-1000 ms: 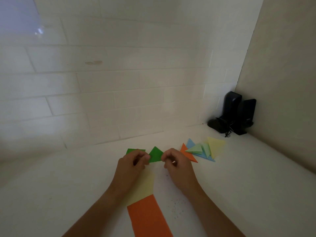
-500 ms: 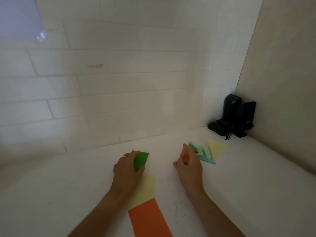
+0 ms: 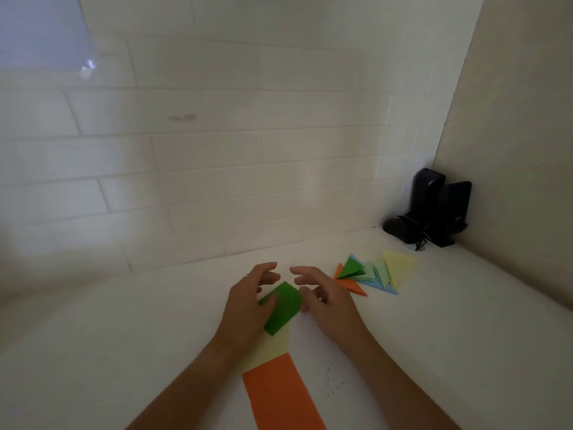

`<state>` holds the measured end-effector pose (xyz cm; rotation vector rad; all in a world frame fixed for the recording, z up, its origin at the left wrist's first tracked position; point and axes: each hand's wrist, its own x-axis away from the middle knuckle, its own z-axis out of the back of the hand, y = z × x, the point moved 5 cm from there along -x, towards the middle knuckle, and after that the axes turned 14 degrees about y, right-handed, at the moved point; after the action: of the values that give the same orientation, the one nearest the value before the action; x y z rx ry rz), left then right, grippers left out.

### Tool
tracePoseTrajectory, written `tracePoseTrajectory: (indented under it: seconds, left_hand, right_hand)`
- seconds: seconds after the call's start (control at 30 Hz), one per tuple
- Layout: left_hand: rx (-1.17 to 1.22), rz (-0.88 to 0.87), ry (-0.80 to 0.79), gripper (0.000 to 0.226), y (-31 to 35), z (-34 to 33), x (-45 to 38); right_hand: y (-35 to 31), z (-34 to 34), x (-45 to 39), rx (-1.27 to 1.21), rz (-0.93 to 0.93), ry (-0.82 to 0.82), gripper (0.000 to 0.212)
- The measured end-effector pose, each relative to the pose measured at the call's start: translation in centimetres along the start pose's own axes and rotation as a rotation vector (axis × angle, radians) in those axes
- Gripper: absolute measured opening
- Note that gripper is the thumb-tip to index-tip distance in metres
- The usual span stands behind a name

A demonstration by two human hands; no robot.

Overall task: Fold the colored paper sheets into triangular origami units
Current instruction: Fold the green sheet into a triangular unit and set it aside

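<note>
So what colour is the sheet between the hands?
Green, clearest in the head view, held by the left hand.

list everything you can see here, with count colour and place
green paper sheet: 1, dark green, rectangular, between the two hands on the counter
yellow paper sheet: 1, pale yellow, flat under the green sheet, partly hidden
orange paper sheet: 1, orange, flat at the near edge, overlapping the yellow one
folded triangular units: a fanned pile, exact count unclear; orange, dark green, pale green, blue, yellow; right of the hands
speakers: 2, black, far right corner, with a dark cabled item at their base
counter: 1, white
tiled wall: 1, white, behind the counter
left hand: 1, thumb on the green sheet's left edge
right hand: 1, fingers at the sheet's right edge
</note>
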<state>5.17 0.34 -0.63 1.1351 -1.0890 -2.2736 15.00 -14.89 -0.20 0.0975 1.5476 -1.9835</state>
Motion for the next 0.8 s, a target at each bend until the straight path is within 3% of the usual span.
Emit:
tracePoseTrajectory:
  seconds: [0.1, 0.23, 0.3, 0.57, 0.8]
  left_hand:
    - [-0.127, -0.041, -0.025, 0.056, -0.3, -0.3, -0.1]
    - [-0.392, -0.036, -0.095, 0.087, -1.0, -0.7, 0.2]
    - [-0.436, -0.050, -0.124, 0.084, -1.5, -1.1, 0.2]
    - [-0.269, -0.007, -0.123, 0.064, -1.4, -1.3, 0.0]
    - [-0.158, -0.011, -0.082, 0.055, -0.7, -0.9, 0.0]
  right_hand:
    - [0.7, -0.4, -0.2, 0.095, 0.033, 0.007, 0.031]
    - [0.9, -0.4, -0.2, 0.148, 0.005, 0.007, 0.028]
    - [0.9, -0.3, -0.3, 0.162, -0.010, 0.013, 0.027]
    - [1.6, -0.3, -0.7, 0.283, 0.014, 0.100, 0.026]
    - [1.6, -1.6, -0.4, 0.432, 0.107, -0.036, 0.034]
